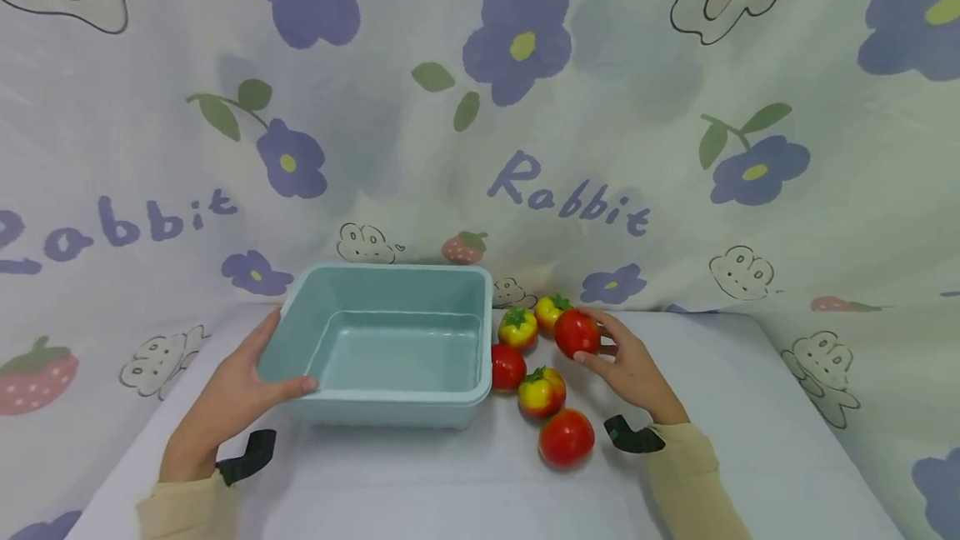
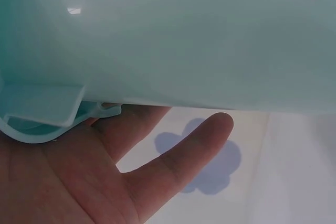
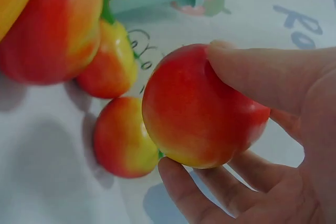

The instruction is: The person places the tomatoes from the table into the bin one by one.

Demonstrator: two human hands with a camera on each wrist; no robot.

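A light blue-green plastic basin [image 1: 382,397] stands on the table with nothing inside. My left hand [image 1: 231,390] holds it at its left side, the thumb lying on the front rim and the fingers along the outer wall. In my right hand [image 1: 630,369] is a shiny red tomato [image 1: 576,334], gripped between thumb and fingers. The right wrist view shows a yellowish patch low on this tomato [image 3: 205,108]. It overlaps the far fruits in the head view, to the right of the basin.
Right of the basin lie yellow-and-red fruits with green leafy tops, one nearer [image 1: 542,393] and two farther back [image 1: 517,329]. A red tomato [image 1: 507,367] sits by the basin wall; another [image 1: 566,438] lies nearest me. Behind the white-covered table [image 1: 420,490] hangs a printed cloth [image 1: 420,165].
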